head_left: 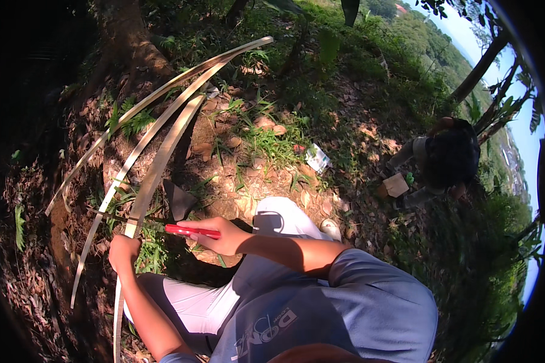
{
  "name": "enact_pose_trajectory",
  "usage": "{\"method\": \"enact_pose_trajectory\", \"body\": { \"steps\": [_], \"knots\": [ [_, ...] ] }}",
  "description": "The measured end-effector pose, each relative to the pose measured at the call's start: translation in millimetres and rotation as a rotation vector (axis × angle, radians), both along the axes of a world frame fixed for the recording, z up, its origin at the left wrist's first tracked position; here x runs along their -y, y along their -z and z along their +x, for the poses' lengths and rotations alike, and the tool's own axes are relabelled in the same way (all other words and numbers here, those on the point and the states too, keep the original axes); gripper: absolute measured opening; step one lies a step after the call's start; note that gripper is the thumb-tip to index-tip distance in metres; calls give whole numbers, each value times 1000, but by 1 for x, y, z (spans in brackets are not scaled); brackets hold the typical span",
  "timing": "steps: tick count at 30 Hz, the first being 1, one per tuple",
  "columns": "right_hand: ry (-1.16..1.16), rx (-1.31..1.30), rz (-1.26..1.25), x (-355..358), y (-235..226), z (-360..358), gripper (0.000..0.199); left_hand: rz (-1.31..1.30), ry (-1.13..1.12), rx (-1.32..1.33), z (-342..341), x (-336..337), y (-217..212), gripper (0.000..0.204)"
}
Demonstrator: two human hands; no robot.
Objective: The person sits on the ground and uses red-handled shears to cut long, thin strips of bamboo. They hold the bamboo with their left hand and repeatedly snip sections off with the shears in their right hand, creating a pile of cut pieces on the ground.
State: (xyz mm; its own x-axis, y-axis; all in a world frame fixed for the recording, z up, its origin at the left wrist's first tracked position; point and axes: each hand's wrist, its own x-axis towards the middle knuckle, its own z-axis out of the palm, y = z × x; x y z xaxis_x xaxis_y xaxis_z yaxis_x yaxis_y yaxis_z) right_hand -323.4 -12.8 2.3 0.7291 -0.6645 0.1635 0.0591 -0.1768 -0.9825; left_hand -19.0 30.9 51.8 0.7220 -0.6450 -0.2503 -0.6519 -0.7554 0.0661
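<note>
My left hand [125, 251] is closed round a long, pale strip of split wood or bamboo [157, 156], which runs from far ahead down past my left forearm. My right hand [224, 236] grips the red handle of a hand saw [191, 230]. The saw's thin dark blade reaches leftward across the strip just above my left fist; whether its teeth have entered the wood is too small to tell. Two more strips lie to the left: a middle strip [142, 144] and a narrower outer strip [97, 145], their far ends close together.
Leaf litter, grass and a tree trunk [124, 30] lie ahead. A dark flat piece [179, 201] rests beyond the saw. Further off is a white packet [317, 158]. At the right another person [451, 151] crouches by a light wooden block [396, 185].
</note>
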Motion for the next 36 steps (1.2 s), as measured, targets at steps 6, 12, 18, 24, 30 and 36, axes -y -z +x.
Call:
{"method": "enact_pose_trajectory", "body": {
  "steps": [6,12,18,24,30,36],
  "knots": [
    [82,-55,-56,-31,-33,-118,46,7,-33,34,-24,1,-17,34],
    [27,-169,55,-22,-69,-72,45,-34,28,131,-28,-6,-11,31],
    [49,205,-46,25,-25,70,39,-50,50,156,-31,0,-4,31],
    [64,221,-133,23,-14,137,40,-48,29,159,-39,-4,-19,31],
    [2,133,-14,21,-17,61,45,7,-14,58,-18,-2,-11,37],
    [39,-166,-86,-17,-54,-75,46,10,-29,-7,-13,-1,-14,36]
  ]
}}
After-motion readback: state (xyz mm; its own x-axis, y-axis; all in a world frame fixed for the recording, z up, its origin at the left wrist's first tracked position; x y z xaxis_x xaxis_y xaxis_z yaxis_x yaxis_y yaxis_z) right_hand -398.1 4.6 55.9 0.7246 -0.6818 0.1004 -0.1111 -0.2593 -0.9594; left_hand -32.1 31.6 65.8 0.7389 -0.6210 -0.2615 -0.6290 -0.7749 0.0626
